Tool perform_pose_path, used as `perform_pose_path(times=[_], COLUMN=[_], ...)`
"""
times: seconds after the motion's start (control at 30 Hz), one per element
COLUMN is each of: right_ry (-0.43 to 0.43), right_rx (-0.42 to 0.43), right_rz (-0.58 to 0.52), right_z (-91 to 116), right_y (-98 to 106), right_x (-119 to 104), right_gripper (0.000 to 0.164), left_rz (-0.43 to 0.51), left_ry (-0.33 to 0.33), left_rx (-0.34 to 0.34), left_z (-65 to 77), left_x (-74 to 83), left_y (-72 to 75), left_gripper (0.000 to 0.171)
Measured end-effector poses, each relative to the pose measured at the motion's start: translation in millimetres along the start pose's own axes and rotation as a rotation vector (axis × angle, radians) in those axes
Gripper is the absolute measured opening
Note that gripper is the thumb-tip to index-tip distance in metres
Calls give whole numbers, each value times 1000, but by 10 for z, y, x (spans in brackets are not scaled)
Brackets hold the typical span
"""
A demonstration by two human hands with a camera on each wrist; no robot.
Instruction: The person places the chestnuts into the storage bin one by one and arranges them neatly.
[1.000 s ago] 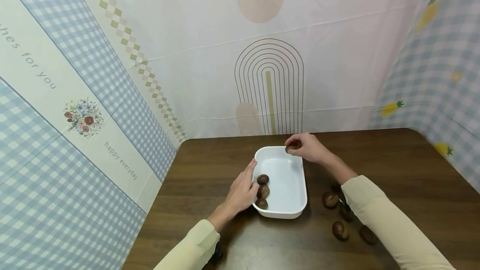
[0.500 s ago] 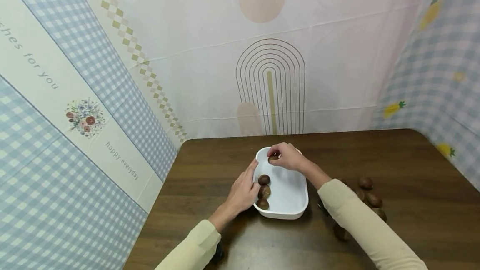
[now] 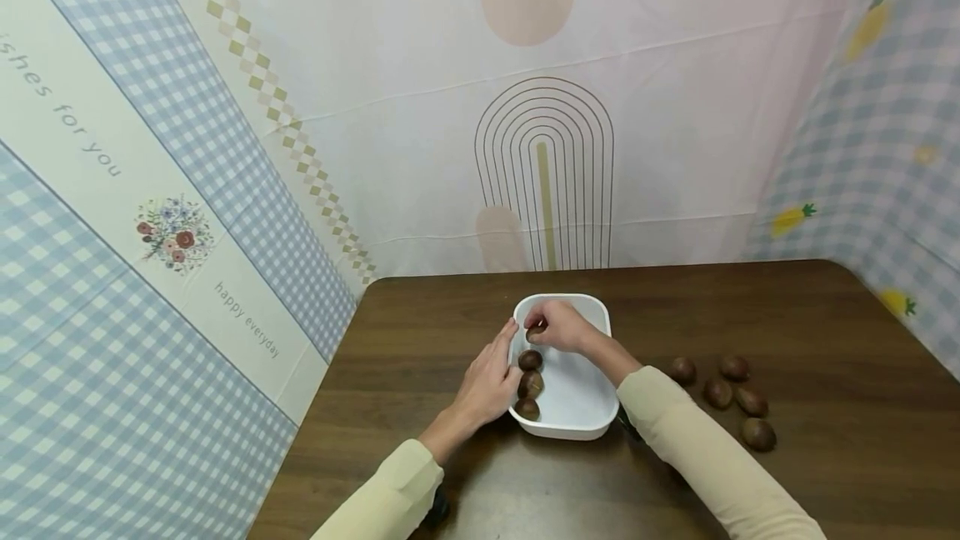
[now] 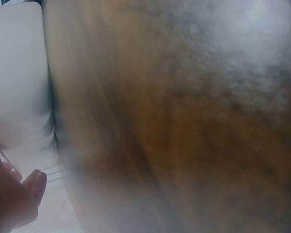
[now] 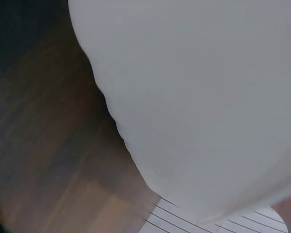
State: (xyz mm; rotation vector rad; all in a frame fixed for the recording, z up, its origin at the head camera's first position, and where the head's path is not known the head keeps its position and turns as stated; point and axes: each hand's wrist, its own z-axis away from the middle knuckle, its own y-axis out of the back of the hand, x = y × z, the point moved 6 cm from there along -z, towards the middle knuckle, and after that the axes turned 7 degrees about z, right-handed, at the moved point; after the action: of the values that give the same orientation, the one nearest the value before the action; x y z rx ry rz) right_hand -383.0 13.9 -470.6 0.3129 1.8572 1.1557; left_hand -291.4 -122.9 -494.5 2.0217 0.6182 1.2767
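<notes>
A white rectangular dish (image 3: 577, 394) stands on the table. Three chestnuts (image 3: 530, 360) sit inside it in a line along its left wall. My left hand (image 3: 487, 382) rests against the dish's left side, its fingers stretched along the rim and its thumb by the chestnuts. Over the dish's far left part, my right hand (image 3: 566, 326) pinches another chestnut (image 3: 535, 333), just beyond that line. In the left wrist view, part of the left hand (image 4: 19, 196) shows at the lower left. A large pale surface fills most of the right wrist view, hiding the fingers.
Several loose chestnuts (image 3: 752, 400) lie on the brown wooden table (image 3: 825, 315) to the right of the dish, beyond the right sleeve (image 3: 712, 448). A printed cloth (image 3: 420, 148) hangs behind the table's far edge.
My right hand has carried its chestnut from the dish's far right corner leftward and inward to the left wall. The left hand stays at the rim. Chestnuts the right sleeve covered now show.
</notes>
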Motion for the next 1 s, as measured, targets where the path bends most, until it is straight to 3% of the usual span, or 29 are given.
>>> perform_pose_path(times=[0.17, 0.77, 1.0], right_ry=[19, -72, -64], right_rx=[-5, -43, -43], right_rz=[20, 1, -7], right_z=[-23, -15, 5], right_y=[-68, -173, -167], right_x=[-13, 11, 0], right_gripper=[15, 15, 17], left_rz=[-3, -3, -5], left_ry=[2, 6, 7], left_rx=[3, 4, -3], left_z=[6, 0, -3], left_x=[-11, -60, -53], left_y=[-1, 3, -2], left_gripper=[75, 75, 74])
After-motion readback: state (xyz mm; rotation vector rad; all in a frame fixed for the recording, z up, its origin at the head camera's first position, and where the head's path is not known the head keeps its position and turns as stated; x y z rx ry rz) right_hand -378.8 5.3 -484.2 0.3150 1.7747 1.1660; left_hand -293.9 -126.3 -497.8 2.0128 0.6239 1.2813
